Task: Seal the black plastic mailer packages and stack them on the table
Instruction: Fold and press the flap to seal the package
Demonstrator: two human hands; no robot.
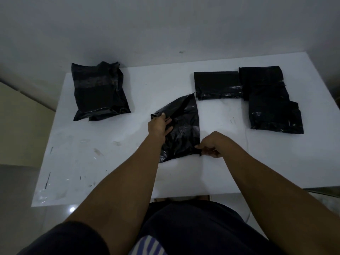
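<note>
On tabletop (110, 153): black mailer (184, 126) lying lengthwise away
Left hand (159, 127): fingers (168, 128) grip far flap
Right hand (209, 146): fingers (199, 146) pinch near corner

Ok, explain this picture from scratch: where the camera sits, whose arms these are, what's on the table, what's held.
No machine here: a person works with bare hands, and one camera worn on the head looks down at them. On the white table lie black plastic mailers: a stack of filled packages far left, flat mailers far right. The middle mailer is held: the left hand grips its far left edge, the right hand pinches its near right corner.
</note>
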